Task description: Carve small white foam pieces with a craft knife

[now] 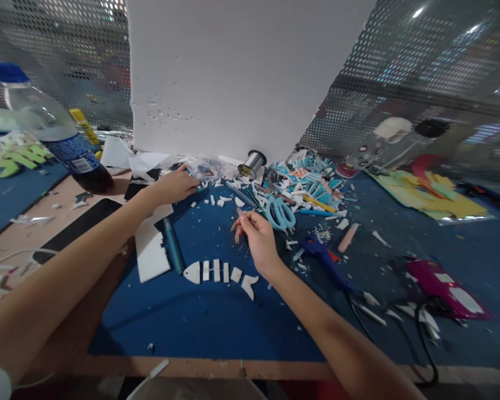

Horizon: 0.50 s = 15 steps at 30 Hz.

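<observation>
My left hand [175,186] reaches forward to a clear plastic bag [206,168] near the foot of a big white foam board [237,78]; its fingers curl at the bag's edge. My right hand [256,236] hovers over the blue mat [191,316], fingers pinched around a thin orange stick [236,229]. Below it lies a row of white foam pieces laid out like a fish skeleton [220,274]. A larger white foam offcut [150,253] and a teal pen [174,245] lie to the left.
Light blue scissors [280,212], a blue glue gun [327,258], a spool of wire [253,161] and a heap of blue and white scraps [312,180] lie ahead right. A cola bottle [54,130] stands left. A pink tool [445,286] lies right, yellow sheets [431,194] beyond.
</observation>
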Motion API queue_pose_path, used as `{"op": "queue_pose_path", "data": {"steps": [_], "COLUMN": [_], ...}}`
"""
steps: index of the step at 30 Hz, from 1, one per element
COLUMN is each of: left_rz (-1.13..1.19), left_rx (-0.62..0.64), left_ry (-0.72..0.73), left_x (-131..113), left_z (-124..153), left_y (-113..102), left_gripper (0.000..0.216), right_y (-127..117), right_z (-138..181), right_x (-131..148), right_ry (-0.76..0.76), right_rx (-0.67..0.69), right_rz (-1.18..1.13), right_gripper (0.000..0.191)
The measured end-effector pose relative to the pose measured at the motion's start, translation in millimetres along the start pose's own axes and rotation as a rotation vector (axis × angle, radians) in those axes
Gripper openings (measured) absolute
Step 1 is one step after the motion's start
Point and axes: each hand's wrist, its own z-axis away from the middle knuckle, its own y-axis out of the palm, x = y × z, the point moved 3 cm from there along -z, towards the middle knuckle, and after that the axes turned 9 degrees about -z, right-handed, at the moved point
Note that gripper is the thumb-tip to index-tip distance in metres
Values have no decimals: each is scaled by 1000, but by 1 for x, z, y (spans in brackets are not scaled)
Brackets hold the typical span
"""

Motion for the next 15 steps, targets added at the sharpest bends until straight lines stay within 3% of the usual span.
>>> {"op": "queue_pose_path", "data": {"steps": [4,15], "left_rz": [-204,-295], "left_rx": [27,7], "left_ry": [50,39], "left_x": [-9,-20], "left_z": [-1,-5], "left_y": [-1,-13], "left_gripper": [20,19], "right_y": [0,-1], "right_z": [1,1], "right_x": [0,0], "right_ry": [2,-12], "right_rx": [9,5], "right_rz": [8,25], "right_gripper": [32,36]}}
